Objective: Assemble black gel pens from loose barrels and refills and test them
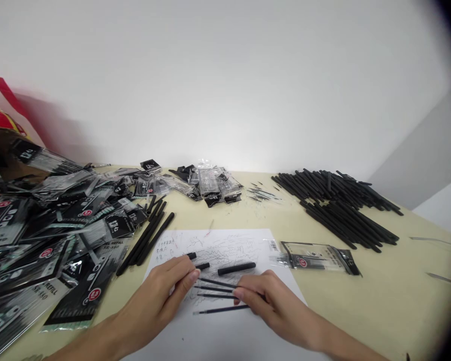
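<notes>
Head camera view, looking down: several thin dark refills (223, 310) are grasped between the thumb and fingers of the right hand (265, 298), spread in a loose fan over a white sheet of paper (244, 335), with their tips pointed toward the left hand. The left hand (169, 288) is curled low over the paper, and two black tube ends (203, 266) are seen sticking out past its fingers; whether they are gripped or only covered cannot be told. Just beyond, between the hands, a short black tube (236, 269) is laid flat on the sheet, which is marked with scribbles and handwriting. The sheet's right edge is overlapped by a clear-and-black packet (317, 258). To the left, a few long black tubes (146, 240) are set side by side on the pale yellow tabletop (402, 296), next to a large, untidy pile of refill packets (86, 215). Farther back, a smaller heap of packets (216, 183) is seen near small pointed pieces (265, 193). At the back right, many black tubes are stacked in two groups (349, 225). A red bag (7, 110) is partly shown at far left, before a white wall (225, 85).
</notes>
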`<control>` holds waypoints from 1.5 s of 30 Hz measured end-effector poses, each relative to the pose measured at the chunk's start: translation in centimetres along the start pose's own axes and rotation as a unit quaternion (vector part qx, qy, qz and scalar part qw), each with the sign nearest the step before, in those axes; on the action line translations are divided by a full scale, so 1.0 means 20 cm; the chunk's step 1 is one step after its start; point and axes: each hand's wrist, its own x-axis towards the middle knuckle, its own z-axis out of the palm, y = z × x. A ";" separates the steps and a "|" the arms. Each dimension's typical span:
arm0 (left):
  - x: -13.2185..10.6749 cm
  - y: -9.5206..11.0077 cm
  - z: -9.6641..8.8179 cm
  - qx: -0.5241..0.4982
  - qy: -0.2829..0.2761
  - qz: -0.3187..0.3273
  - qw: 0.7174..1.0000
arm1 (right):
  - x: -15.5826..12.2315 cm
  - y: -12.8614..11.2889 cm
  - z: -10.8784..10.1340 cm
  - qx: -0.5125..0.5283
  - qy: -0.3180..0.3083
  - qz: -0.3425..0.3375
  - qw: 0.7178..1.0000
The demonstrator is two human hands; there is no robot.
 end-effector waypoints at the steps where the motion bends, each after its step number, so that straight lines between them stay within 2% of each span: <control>1: 0.00 0.00 0.00 -0.002 -0.004 -0.016 1.000 | 0.00 0.00 0.00 -0.003 0.002 -0.002 1.000; 8: 0.02 0.03 0.00 -0.017 -0.026 -0.086 0.996 | 0.01 0.01 0.00 -0.016 0.003 0.004 1.000; 14: 0.01 0.02 0.00 -0.057 -0.024 -0.105 0.993 | 0.00 0.01 0.00 -0.022 0.001 0.000 1.000; 26: 0.02 -0.02 0.01 -0.136 -0.063 -0.153 0.977 | 0.00 0.00 -0.02 -0.014 -0.006 -0.025 1.000; 28: 0.02 -0.05 -0.02 -0.158 -0.046 -0.172 0.971 | 0.00 0.02 -0.03 -0.012 0.001 -0.019 1.000; 30: 0.03 -0.09 -0.07 -0.182 0.022 -0.204 0.962 | 0.00 0.05 -0.06 -0.010 0.026 0.009 1.000; 32: 0.03 -0.11 -0.12 -0.193 0.051 -0.196 0.960 | 0.00 0.06 -0.08 -0.004 0.049 0.044 0.998; 36: 0.05 -0.08 -0.14 -0.206 0.047 -0.170 0.963 | 0.01 0.06 -0.07 0.033 0.027 0.053 0.998; 38: 0.05 -0.07 -0.11 -0.250 0.057 -0.178 0.950 | 0.01 0.06 -0.06 0.059 0.023 0.063 0.996; 40: 0.05 -0.06 -0.08 -0.314 0.041 -0.194 0.929 | 0.01 0.06 -0.06 0.084 0.023 0.073 0.993; 45: 0.03 -0.03 -0.03 -0.472 -0.034 -0.278 0.836 | 0.00 0.06 -0.05 0.111 0.009 0.082 0.990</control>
